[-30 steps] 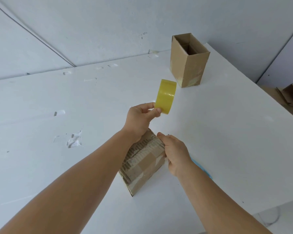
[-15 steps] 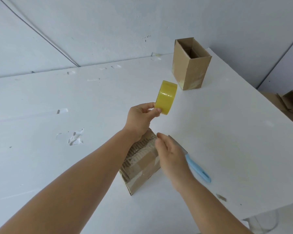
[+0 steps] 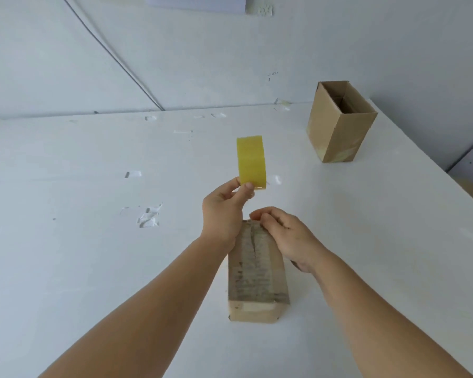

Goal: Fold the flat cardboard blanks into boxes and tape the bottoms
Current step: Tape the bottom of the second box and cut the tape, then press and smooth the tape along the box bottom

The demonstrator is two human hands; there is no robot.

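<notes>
The wide white tabletop (image 3: 79, 268) carries everything, its surface pocked with torn scraps of old tape. At its far right corner an upright brown cardboard box with an open top (image 3: 339, 124) stands well apart from the work, its lower edge showing tape, so it is probably a finished one set out of the way.

Nearer, between the two forearms, a long brown cardboard box lying on its side (image 3: 257, 276) points its far end away from the person. Its upper face is worn and streaked with a lengthwise seam. It lies this way, I judge, so the bottom flaps at the far end can be reached and taped.

The right hand (image 3: 287, 236) rests on that far end with fingers curled and pinching at the edge, seemingly holding down a tape end or flap; which one is hidden. The left hand (image 3: 224, 211) pinches the small translucent yellow roll of packing tape (image 3: 251, 162) between thumb and fingers, lifted above and beyond the box, likely to draw a strip taut.

Half a second ago the box lay skewed and the roll showed its open side; now the box runs straight and the roll shows its band. The blue-handled cutter then visible by the right hand is out of sight.
</notes>
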